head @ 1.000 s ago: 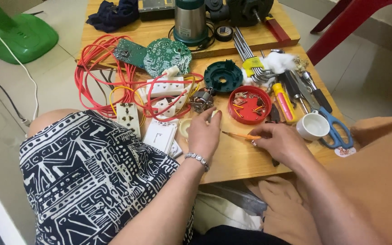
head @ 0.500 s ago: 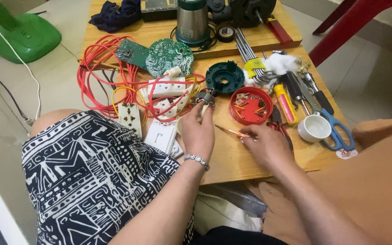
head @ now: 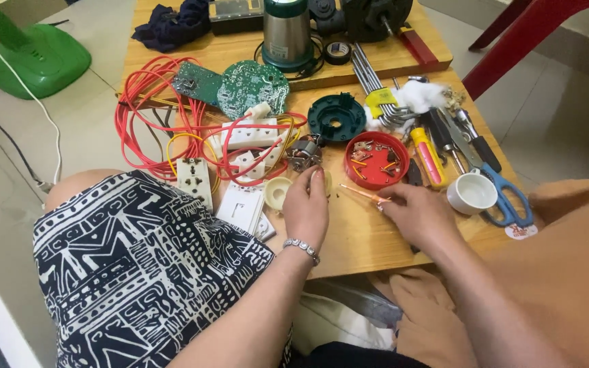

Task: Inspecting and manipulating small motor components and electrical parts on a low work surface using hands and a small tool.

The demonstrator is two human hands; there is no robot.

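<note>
My left hand [head: 306, 208], with a bracelet at the wrist, lies palm down on a cream ring [head: 277, 193]. Its fingertips reach the small motor [head: 303, 153] with copper windings. The back of the hand hides whether the fingers grip anything. My right hand [head: 417, 215] pinches a thin orange-handled screwdriver [head: 363, 195], tip pointing left toward the left hand. Just beyond the tool sits a red lid [head: 376, 160] with several small parts in it. All this rests on a low wooden table [head: 356, 238].
Red wires [head: 144, 116], white sockets [head: 194, 178], a white switch plate [head: 243, 204] and green circuit boards [head: 253, 85] crowd the left. A dark green plastic disc [head: 336, 117], hex keys [head: 369, 75], yellow screwdriver [head: 429, 158], white cup [head: 472, 193], blue scissors [head: 506, 194] and steel flask [head: 286, 31] surround.
My left hand reached up to the motor, then slid back a little toward me. My right hand, still gripping the screwdriver, shifted slightly left.
</note>
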